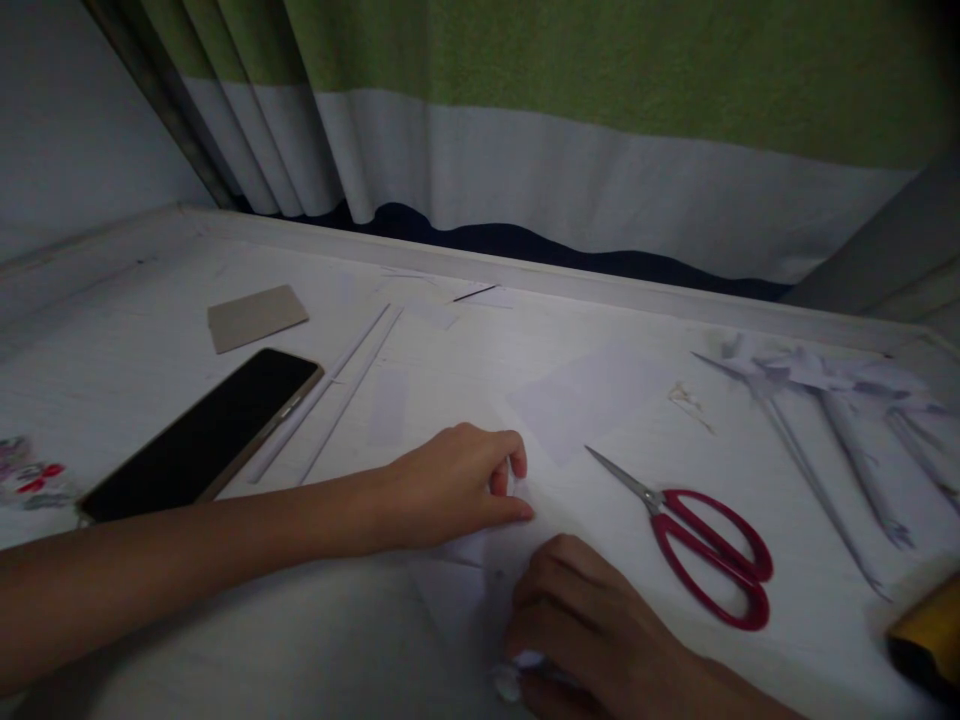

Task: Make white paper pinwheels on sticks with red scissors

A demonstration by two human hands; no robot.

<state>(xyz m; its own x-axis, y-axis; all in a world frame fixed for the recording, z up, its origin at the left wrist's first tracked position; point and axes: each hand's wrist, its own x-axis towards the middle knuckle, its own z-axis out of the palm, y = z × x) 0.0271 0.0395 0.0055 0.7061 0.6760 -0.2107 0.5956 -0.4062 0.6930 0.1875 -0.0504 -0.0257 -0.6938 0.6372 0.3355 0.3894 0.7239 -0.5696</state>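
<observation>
I am watching the left hand pinching a white paper piece on the tabletop while the right hand is pressing its near end. Red-handled scissors are lying just right of the hands, a phone left, rolled paper sticks far right.

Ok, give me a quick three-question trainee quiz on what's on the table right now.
1. True or false: the red-handled scissors lie closed on the table.
2. What dark flat device lies left of the left hand?
3. What do both hands touch: A) scissors, B) white paper, C) cardboard piece?

Key: 1. True. 2. A smartphone, screen off. 3. B; the right hand presses its near part, the left hand pinches its far edge.
</observation>
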